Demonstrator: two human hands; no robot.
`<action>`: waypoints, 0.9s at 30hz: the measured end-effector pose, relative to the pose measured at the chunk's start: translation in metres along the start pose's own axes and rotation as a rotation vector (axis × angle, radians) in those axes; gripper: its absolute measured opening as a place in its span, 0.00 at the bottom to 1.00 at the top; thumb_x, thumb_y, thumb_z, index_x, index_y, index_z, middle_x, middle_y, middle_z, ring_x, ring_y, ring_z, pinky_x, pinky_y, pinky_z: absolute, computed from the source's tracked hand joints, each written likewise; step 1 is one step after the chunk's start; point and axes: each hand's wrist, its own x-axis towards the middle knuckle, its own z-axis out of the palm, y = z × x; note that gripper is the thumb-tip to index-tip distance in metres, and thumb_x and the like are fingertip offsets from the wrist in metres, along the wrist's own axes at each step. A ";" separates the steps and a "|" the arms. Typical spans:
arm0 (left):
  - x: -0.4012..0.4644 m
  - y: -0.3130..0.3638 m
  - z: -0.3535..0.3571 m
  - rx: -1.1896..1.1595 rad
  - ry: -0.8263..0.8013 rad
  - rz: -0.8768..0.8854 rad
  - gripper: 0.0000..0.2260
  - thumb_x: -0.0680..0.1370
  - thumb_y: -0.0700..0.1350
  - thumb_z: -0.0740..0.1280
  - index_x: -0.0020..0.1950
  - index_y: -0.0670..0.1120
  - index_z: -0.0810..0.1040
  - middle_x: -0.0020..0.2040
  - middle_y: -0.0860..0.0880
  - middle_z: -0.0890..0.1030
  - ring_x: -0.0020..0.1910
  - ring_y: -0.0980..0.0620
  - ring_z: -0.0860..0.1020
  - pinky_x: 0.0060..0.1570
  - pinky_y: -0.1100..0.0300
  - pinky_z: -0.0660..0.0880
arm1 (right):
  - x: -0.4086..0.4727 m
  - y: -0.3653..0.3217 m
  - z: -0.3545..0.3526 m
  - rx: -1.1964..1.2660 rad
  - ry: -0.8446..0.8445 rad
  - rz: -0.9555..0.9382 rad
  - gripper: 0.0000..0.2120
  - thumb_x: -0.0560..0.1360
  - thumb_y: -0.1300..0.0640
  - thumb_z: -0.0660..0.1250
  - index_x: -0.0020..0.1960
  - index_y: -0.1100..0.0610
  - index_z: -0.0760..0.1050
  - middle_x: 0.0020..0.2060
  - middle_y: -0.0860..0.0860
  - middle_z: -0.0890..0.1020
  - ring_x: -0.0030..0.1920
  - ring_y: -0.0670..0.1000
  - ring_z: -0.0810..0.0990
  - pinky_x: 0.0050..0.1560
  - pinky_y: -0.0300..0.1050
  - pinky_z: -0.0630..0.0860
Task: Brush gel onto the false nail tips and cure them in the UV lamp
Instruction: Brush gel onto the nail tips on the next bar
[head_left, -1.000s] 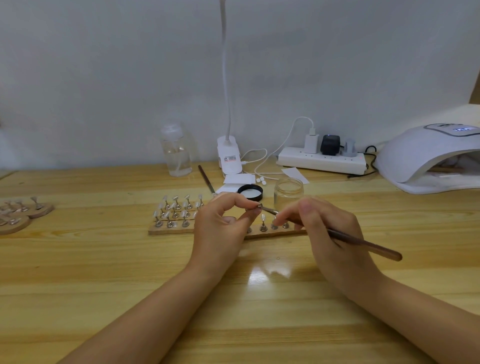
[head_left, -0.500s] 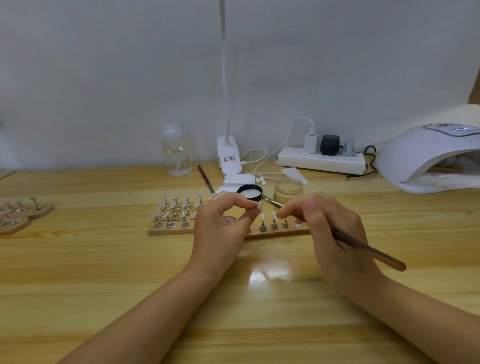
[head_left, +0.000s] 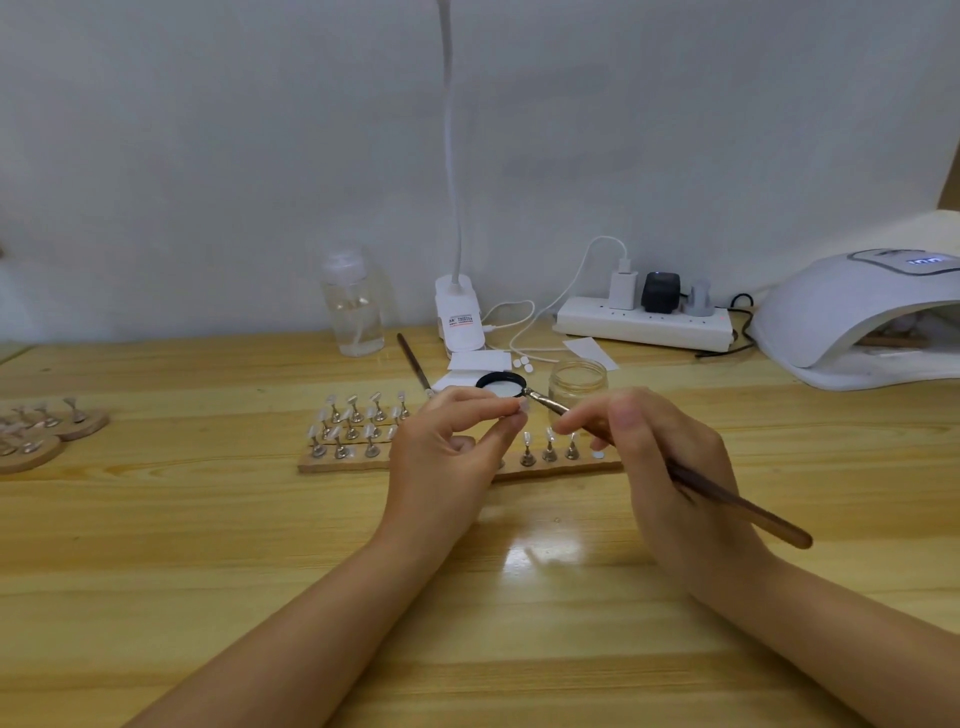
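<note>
A: Where do we find the nail tip (head_left: 523, 407), and how are the fingers set?

B: Our left hand (head_left: 447, 457) pinches it between thumb and forefinger, lifted clear of the wooden holder (head_left: 561, 470) just beneath. Our right hand (head_left: 660, 457) grips the brush (head_left: 727, 501) like a pen, bristles reaching beyond the left fingers toward the open gel pot (head_left: 500, 383).

A: How should we expect it to handle?

B: We judge it light, thin and slippery once gelled; hold only its stand.

A: And room to move?

B: 3 mounted tips stand just below the fingers and a glass jar (head_left: 577, 383) just behind; the UV lamp (head_left: 862, 317) lies well right, its mouth open.
</note>
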 end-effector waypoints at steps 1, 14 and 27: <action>0.000 -0.001 0.000 0.009 -0.004 0.004 0.11 0.70 0.38 0.71 0.40 0.56 0.80 0.42 0.53 0.80 0.37 0.58 0.78 0.31 0.62 0.76 | -0.001 0.000 0.001 0.028 -0.018 0.007 0.18 0.77 0.50 0.50 0.42 0.54 0.78 0.37 0.48 0.81 0.40 0.44 0.79 0.42 0.41 0.76; 0.001 -0.006 0.001 -0.031 -0.004 0.046 0.14 0.70 0.38 0.71 0.38 0.59 0.80 0.37 0.58 0.80 0.37 0.64 0.78 0.33 0.66 0.77 | -0.001 0.000 0.000 0.089 0.026 -0.015 0.19 0.77 0.52 0.50 0.38 0.54 0.77 0.33 0.50 0.81 0.37 0.43 0.79 0.40 0.33 0.74; 0.001 -0.005 0.002 -0.014 -0.012 0.027 0.14 0.70 0.37 0.71 0.39 0.59 0.80 0.39 0.56 0.80 0.36 0.63 0.77 0.32 0.60 0.74 | 0.000 0.002 0.000 -0.002 0.000 0.022 0.19 0.77 0.50 0.51 0.41 0.55 0.78 0.37 0.45 0.81 0.39 0.42 0.78 0.40 0.34 0.73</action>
